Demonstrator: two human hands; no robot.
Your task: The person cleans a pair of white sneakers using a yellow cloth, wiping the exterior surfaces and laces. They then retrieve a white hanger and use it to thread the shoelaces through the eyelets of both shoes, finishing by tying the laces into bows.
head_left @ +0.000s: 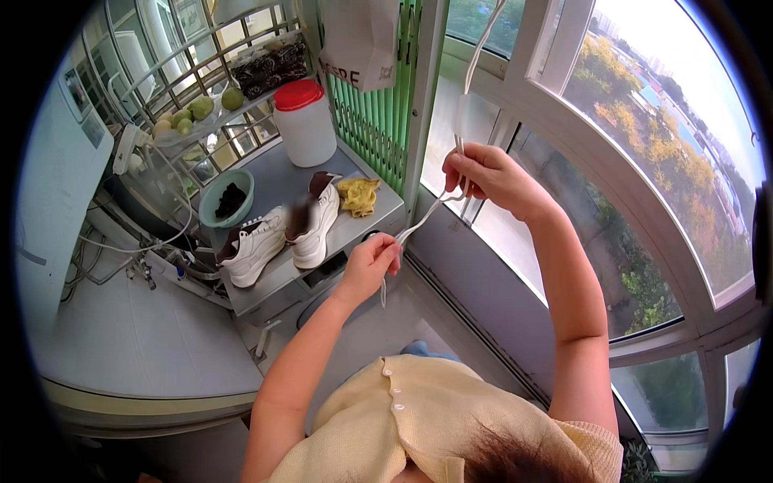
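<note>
A thin white cord (424, 219) hangs down from the top of the view in front of the window. High on the right, my right hand (493, 179) is closed around it, with its doubled strands running through the fingers. Lower and to the left, my left hand (366, 267) pinches the same cord. A short loose length dangles below that hand. Between the two hands the cord slants and looks looped or crossed near my right fingers. Past my left hand, a pair of white sneakers (256, 251) with dark linings stands on a grey appliance top (278, 171).
A crumpled yellow cloth (359, 196), a pale green bowl (250, 193) with dark contents and a white tub (307, 137) with a red lid share the appliance top. Green fruit (201, 107) sits by the window bars. Framed windows (515, 88) stand close on the right.
</note>
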